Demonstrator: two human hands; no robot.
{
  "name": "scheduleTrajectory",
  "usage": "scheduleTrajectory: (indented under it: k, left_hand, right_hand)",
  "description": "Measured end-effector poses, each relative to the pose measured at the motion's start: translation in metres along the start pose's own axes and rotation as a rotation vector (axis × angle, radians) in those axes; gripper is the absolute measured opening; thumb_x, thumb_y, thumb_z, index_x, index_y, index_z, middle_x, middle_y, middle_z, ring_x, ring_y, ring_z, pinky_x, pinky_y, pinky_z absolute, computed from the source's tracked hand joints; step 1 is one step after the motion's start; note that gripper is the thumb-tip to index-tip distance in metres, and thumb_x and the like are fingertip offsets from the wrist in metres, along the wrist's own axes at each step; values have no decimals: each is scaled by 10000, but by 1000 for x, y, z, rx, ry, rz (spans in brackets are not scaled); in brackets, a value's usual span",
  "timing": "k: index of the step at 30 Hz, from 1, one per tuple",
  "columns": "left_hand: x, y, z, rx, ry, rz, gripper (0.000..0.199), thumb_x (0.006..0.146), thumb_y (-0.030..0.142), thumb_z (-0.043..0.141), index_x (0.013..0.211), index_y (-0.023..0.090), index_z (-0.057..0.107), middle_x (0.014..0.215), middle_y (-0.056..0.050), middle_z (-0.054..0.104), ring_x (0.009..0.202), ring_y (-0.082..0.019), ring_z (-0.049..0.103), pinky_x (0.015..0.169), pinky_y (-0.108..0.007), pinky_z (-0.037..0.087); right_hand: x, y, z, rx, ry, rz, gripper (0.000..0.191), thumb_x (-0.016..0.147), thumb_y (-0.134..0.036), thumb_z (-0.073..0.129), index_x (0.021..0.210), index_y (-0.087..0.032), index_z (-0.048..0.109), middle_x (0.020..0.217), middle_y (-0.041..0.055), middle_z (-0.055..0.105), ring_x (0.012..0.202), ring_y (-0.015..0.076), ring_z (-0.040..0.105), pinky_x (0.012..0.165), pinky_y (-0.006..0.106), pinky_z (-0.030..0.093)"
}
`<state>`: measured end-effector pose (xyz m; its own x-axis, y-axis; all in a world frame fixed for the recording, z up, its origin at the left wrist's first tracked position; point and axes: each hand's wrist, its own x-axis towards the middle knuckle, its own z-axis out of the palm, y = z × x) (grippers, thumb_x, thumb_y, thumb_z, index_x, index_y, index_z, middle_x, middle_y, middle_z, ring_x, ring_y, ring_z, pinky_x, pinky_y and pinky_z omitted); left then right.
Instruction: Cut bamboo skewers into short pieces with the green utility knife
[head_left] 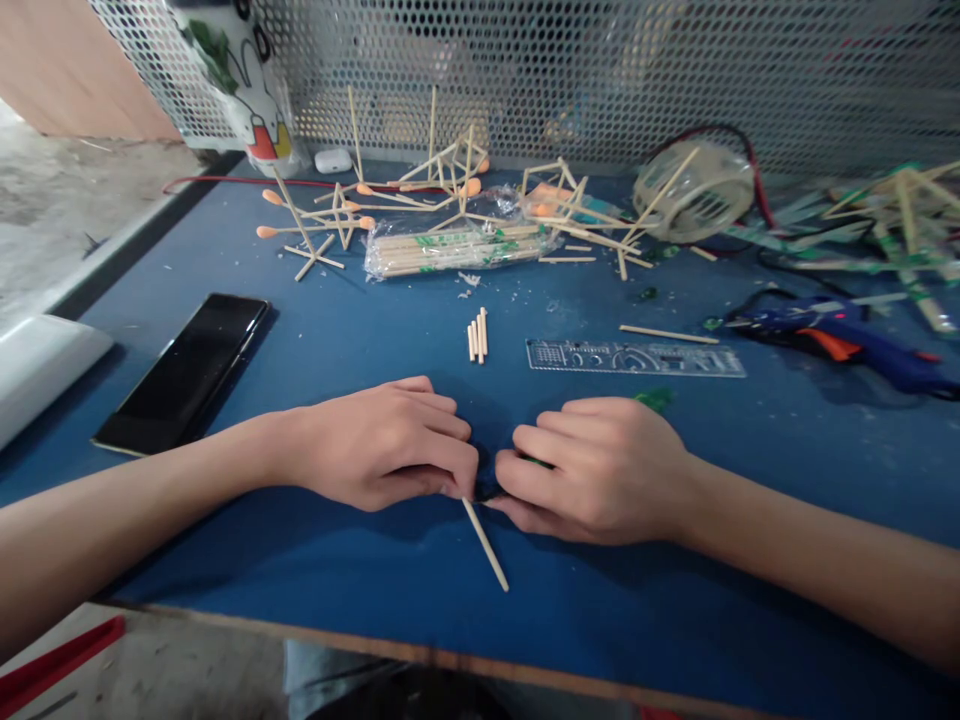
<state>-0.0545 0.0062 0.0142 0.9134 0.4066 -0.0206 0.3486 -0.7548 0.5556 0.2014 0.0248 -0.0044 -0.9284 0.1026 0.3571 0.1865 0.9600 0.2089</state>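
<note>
pale stick [487, 548], blue tabletop [337, 325], black phone [191, 370]

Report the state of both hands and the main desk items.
Left hand: pinching the thin stick
Right hand: curled around a dark object, mostly hidden
Thin stick: lower end free
Phone: face up, screen dark
Ruler: flat
Glue gun: lying down
Stick pack: wrapped in plastic

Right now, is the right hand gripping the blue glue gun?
No, the blue glue gun lies on the blue tabletop, apart from the right hand.
</note>
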Motion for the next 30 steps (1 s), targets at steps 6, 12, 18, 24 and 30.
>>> scheduleTrajectory:
  k: [6,12,18,24,30]
  left_hand:
    - [-1,0,2,-9,13,-10,169,1046,227,481,985,241,638,916,-15,700,897,-180,618,814,-338,346]
    - [-1,0,3,-37,38,-8,103,1025,197,523,989,224,615,957,2,711,899,-162,615,828,-331,357]
    - [-1,0,3,-34,41,-15,108,1029,207,522,994,227,622,965,-3,717,909,-162,626,834,-330,365]
    - [-1,-1,3,-19,25,-8,158,1049,213,468,1002,237,616,951,-9,709,882,-175,613,806,-350,348]
    - [0,1,2,-14,21,-4,161,1045,205,475,977,236,618,903,2,676,872,-170,601,797,-351,332]
  right_hand:
    - [0,-1,-1,-15,-24,19,368,1031,-441,421,754,-255,578,607,-58,544,521,127,436,524,320,233]
    - [1,0,-2,3,-63,20,419,1048,-456,366,750,-265,591,609,-57,550,512,121,436,522,316,231]
    - [1,-3,-3,-30,-80,26,442,1055,-435,341,741,-267,601,612,-58,543,514,116,442,526,312,229]
    - [2,-10,-5,-44,-47,37,379,1050,-413,419,748,-252,582,598,-53,524,506,124,444,521,318,250]
    - [1,-10,-2,-34,4,45,336,1017,-422,485,748,-241,573,604,-46,527,508,145,449,521,331,257]
